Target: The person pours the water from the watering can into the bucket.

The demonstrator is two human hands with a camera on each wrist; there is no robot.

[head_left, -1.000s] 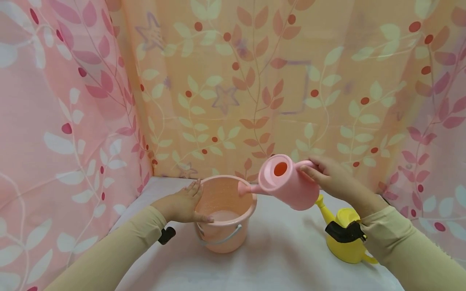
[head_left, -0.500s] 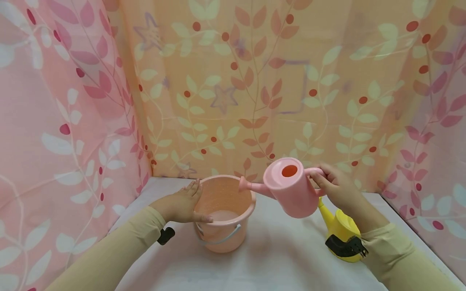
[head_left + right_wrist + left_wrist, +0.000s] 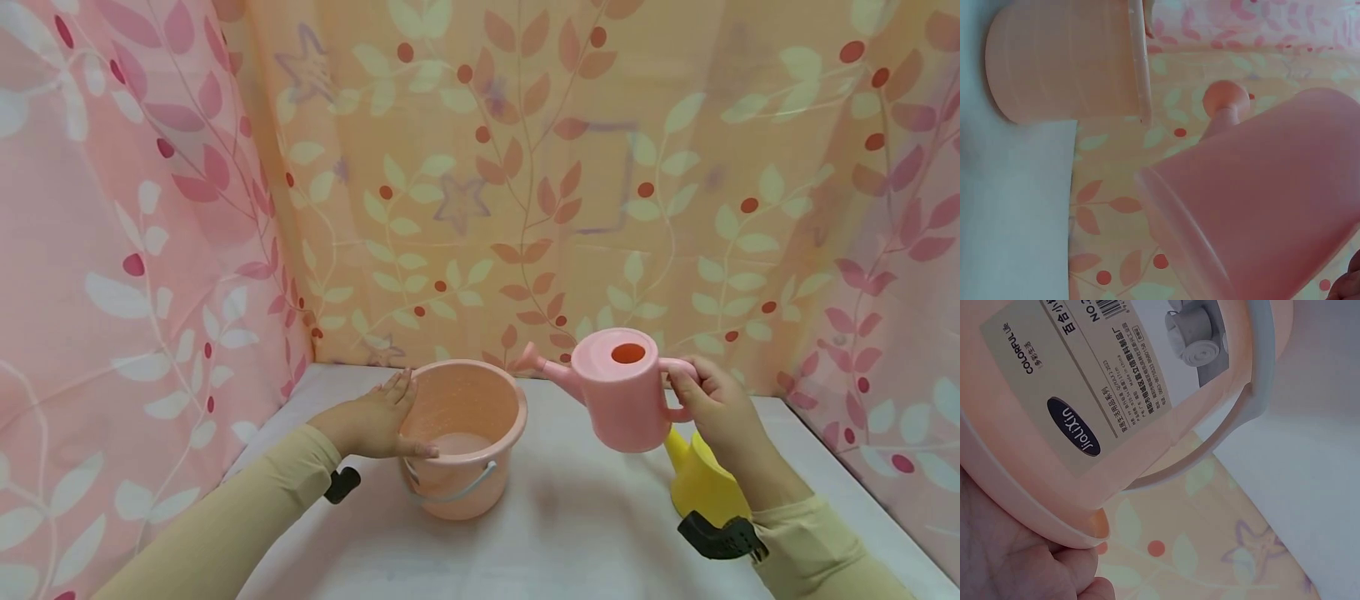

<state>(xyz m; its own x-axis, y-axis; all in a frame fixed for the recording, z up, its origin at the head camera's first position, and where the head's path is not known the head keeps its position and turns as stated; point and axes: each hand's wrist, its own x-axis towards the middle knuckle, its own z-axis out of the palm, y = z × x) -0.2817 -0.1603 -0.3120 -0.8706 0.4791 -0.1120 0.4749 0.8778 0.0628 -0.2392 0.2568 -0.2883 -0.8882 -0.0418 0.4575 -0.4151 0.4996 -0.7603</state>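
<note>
A peach bucket [image 3: 465,487] stands upright on the white tabletop. My left hand [image 3: 367,423] rests on its left rim, fingers extended toward the back and thumb lying on the near rim. In the left wrist view, the palm [image 3: 1004,550] lies against the rim beside the printed label [image 3: 1079,381]. My right hand [image 3: 716,412] grips the handle of a pink watering can [image 3: 626,408], held nearly upright above the table. The can's spout points up and left, just right of the bucket. An orange-red opening shows in its top; its contents are hidden.
A yellow watering can [image 3: 705,483] stands on the table at the right, partly behind my right wrist and its black strap [image 3: 720,535]. Patterned curtains [image 3: 450,167] enclose the tabletop [image 3: 555,533] at the back and sides. The bucket's pale handle [image 3: 457,492] hangs down in front.
My right hand has moved right and tipped the pink watering can back toward upright. Its spout head has come up out of the bucket's mouth. The left hand and bucket stay put.
</note>
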